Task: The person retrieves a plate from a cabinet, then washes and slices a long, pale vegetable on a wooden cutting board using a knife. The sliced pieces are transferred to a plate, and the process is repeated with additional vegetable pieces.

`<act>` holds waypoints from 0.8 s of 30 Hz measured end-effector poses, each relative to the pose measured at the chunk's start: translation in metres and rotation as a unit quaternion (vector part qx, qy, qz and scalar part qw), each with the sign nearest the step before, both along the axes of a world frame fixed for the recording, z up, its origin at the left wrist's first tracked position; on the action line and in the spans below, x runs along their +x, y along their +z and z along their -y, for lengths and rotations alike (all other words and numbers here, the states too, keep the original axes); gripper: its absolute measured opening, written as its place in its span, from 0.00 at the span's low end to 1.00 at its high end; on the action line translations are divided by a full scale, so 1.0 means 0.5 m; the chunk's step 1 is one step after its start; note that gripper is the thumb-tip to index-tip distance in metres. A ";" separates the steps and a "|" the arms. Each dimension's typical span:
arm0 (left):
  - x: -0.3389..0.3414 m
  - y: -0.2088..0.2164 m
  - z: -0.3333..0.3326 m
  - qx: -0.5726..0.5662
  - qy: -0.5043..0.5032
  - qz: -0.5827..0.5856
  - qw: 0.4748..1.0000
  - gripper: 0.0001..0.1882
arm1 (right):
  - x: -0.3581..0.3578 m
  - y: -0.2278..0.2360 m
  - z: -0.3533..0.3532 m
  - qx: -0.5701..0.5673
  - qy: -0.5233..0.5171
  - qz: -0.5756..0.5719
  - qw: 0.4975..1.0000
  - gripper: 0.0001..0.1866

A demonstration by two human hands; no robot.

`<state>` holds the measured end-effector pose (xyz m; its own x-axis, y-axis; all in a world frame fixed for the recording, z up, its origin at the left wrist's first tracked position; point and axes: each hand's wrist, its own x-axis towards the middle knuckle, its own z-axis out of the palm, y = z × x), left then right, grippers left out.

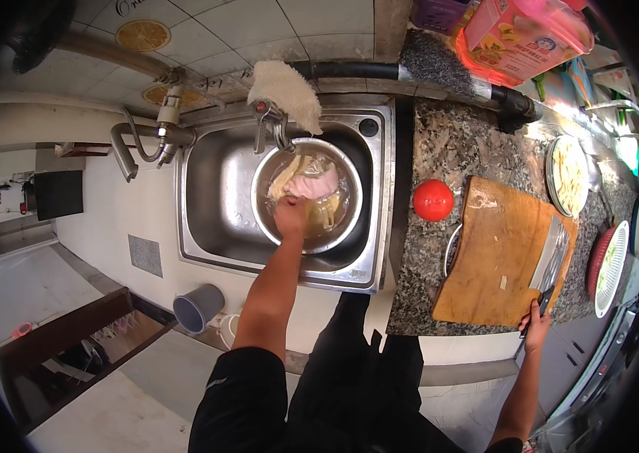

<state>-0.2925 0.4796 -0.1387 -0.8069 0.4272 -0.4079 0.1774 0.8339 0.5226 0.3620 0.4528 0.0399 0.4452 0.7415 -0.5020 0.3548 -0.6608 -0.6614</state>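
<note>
My left hand (pixel 290 216) reaches into a round metal basin (pixel 262 219) of water in the sink. Its fingers are closed at the edge of a pale pink piece (pixel 316 183) that looks like raw meat. Yellowish strips (pixel 286 176) lie around it in the water; what they are I cannot make out. On the right, my right hand (pixel 537 326) is wrapped round the dark handle of a cleaver (pixel 552 253). The broad blade lies flat along the right side of a wooden cutting board (pixel 497 249).
A tap (pixel 281 130) with a cloth (pixel 285 87) over it overhangs the basin inside the steel sink (pixel 217 181). On the granite counter (pixel 444 140) are a red ball-like object (pixel 433 200), a plate of pale strips (pixel 567 175) and a white colander (pixel 612 268). A grey bin (pixel 198 308) stands below left.
</note>
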 end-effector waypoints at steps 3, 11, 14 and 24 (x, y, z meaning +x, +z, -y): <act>0.000 0.021 0.004 0.018 0.078 -0.103 0.991 0.22 | 0.001 -0.001 0.005 0.004 -0.001 0.002 1.000 0.18; -0.030 0.052 -0.020 0.077 -0.081 -0.218 0.970 0.18 | 0.005 -0.002 0.008 0.001 -0.009 -0.005 1.000 0.14; 0.037 0.100 0.004 0.001 -0.169 -0.073 0.983 0.18 | -0.011 0.009 -0.002 0.003 -0.007 -0.006 1.000 0.14; 0.072 -0.008 -0.014 -0.180 -0.302 -0.193 0.916 0.15 | 0.004 -0.007 0.006 0.012 -0.014 -0.001 1.000 0.15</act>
<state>-0.2568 0.4867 -0.1428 -0.5817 0.7371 -0.3439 0.7769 0.6287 0.0337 0.3637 0.4500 0.0365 0.4651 0.7404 -0.4852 0.3358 -0.6547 -0.6772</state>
